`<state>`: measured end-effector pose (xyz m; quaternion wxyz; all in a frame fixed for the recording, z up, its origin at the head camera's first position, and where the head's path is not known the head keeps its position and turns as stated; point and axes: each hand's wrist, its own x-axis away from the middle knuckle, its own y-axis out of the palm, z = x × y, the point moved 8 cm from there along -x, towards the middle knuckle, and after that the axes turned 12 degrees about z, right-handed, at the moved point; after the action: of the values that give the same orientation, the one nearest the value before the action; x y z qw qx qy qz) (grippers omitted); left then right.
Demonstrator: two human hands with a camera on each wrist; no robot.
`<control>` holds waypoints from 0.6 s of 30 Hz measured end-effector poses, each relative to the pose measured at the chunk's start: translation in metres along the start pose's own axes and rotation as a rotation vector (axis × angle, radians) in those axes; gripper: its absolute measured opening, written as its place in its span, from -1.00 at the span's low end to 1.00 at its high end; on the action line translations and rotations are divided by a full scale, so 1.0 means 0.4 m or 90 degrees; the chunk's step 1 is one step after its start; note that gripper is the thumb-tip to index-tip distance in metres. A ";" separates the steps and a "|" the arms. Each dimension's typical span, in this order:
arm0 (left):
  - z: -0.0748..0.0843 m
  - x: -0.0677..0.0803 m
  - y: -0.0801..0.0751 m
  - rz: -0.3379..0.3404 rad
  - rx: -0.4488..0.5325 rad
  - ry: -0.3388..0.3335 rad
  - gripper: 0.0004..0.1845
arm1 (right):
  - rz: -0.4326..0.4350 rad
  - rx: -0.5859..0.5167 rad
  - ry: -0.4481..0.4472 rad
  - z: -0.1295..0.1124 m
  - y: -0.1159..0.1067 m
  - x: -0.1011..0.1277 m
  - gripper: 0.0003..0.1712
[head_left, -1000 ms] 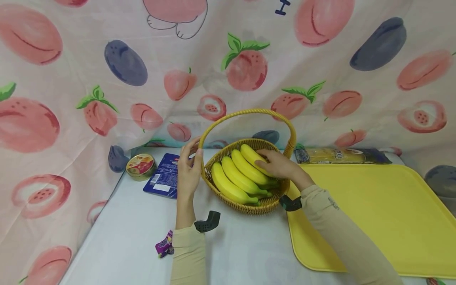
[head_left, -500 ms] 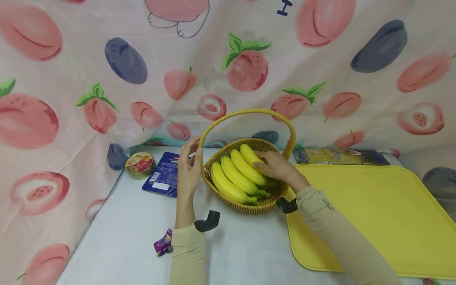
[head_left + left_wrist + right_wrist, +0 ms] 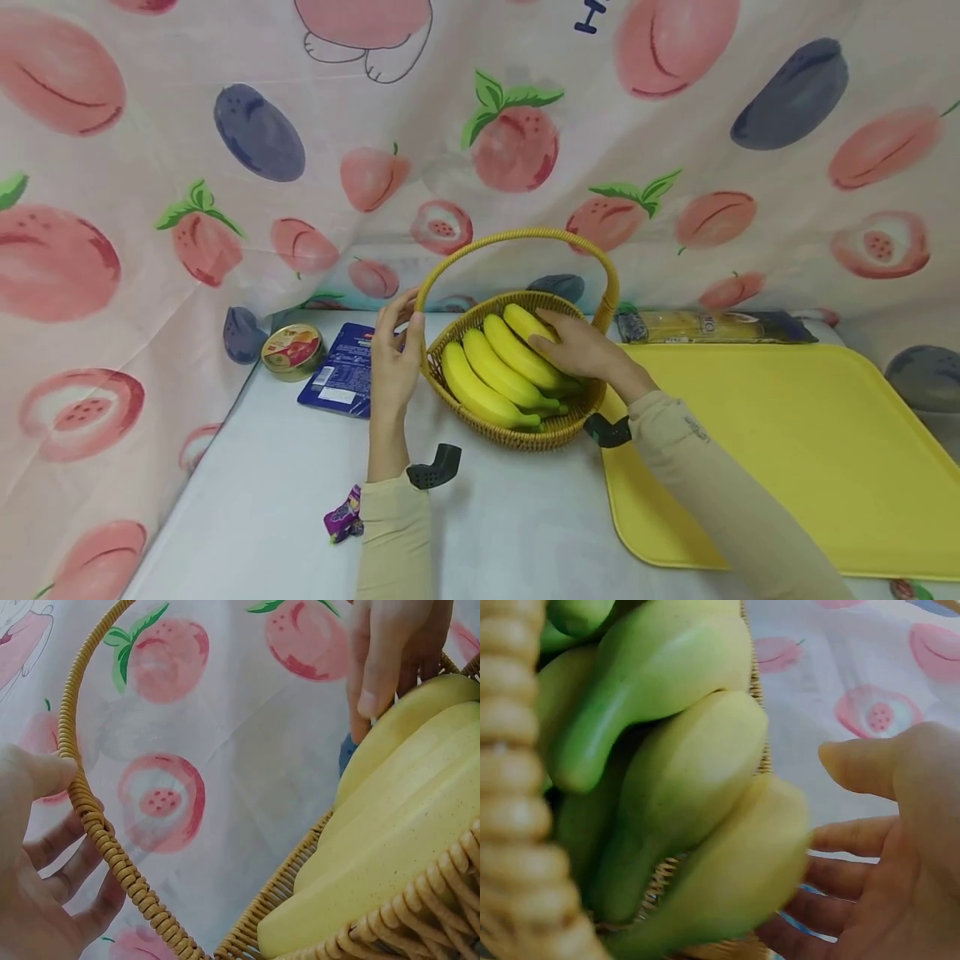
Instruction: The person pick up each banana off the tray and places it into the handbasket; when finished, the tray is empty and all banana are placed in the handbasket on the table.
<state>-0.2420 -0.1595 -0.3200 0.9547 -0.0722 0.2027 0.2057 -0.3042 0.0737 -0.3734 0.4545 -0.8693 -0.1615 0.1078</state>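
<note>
A yellow wicker basket [image 3: 525, 442] with a tall arched handle stands on the white table, filled with several yellow bananas [image 3: 487, 392]. My left hand [image 3: 396, 354] holds the left side of the basket's handle; in the left wrist view the thumb lies on its near side and the fingers pass behind it. My right hand [image 3: 585, 346] reaches over the basket's right side and touches the rightmost banana [image 3: 742, 870]. In the right wrist view its fingers [image 3: 840, 877] lie loosely along that banana, the thumb held apart. Some fingertips are hidden behind the banana.
A yellow tray [image 3: 750, 467] lies to the right, with a clear-and-dark packet [image 3: 712, 327] behind it. Left of the basket are a round tin [image 3: 292, 352], a blue flat package [image 3: 341, 375] and a small purple wrapper [image 3: 345, 517]. A fruit-print cloth [image 3: 300, 217] hangs at the back.
My right hand has shifted slightly left over the rightmost banana. The left hand stays on the handle, and the basket keeps its place.
</note>
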 end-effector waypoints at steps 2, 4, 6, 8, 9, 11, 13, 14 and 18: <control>0.002 0.001 0.005 -0.005 0.002 0.002 -0.63 | 0.015 -0.019 -0.009 0.002 -0.012 0.016 -0.29; 0.002 0.002 0.011 -0.009 0.007 0.003 -0.63 | 0.031 -0.040 -0.026 0.006 -0.025 0.038 -0.31; 0.002 0.002 0.015 -0.012 0.006 0.004 -0.63 | 0.046 -0.065 -0.041 0.011 -0.036 0.064 -0.34; 0.000 0.001 0.016 -0.012 0.002 0.002 -0.63 | 0.057 -0.087 -0.045 0.022 -0.045 0.093 -0.37; -0.002 0.000 0.016 -0.012 0.001 0.000 -0.63 | 0.065 -0.098 -0.046 0.029 -0.050 0.107 -0.38; -0.005 -0.002 0.010 -0.008 -0.006 -0.007 -0.63 | 0.083 -0.120 -0.040 0.047 -0.059 0.135 -0.42; -0.010 -0.003 0.001 -0.004 -0.014 -0.017 -0.62 | 0.106 -0.131 -0.038 0.070 -0.072 0.164 -0.46; -0.013 -0.004 -0.003 -0.003 -0.020 -0.023 -0.62 | 0.120 -0.133 -0.041 0.082 -0.079 0.178 -0.48; -0.027 -0.003 -0.024 0.002 -0.043 -0.036 -0.61 | 0.162 -0.117 -0.038 0.147 -0.109 0.234 -0.53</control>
<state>-0.2429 -0.1711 -0.3287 0.9567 -0.0985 0.1687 0.2156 -0.2452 0.1771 -0.3743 0.3508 -0.9170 -0.0726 0.1753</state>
